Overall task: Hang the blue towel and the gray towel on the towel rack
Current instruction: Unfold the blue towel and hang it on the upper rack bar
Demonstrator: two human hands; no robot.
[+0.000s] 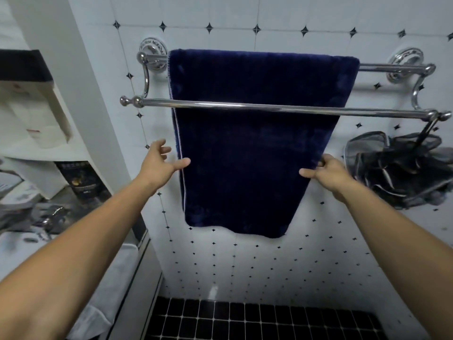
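Note:
The blue towel (255,148) hangs draped over the rear bar of the chrome towel rack (220,104), falling behind the front bar. My left hand (159,165) is at the towel's left edge with fingers spread, and its thumb touches the front of the cloth. My right hand (328,174) pinches the towel's right edge, thumb on the front and fingers curled round behind. A gray towel cannot be made out for certain; a gray heap (17,212) lies at the left, too blurred to identify.
A dark mesh bath puff (402,168) hangs from the right end of the front bar. A shelf unit with boxes (36,114) and a counter stand at the left. White tiled wall behind, black tiled floor (257,320) below.

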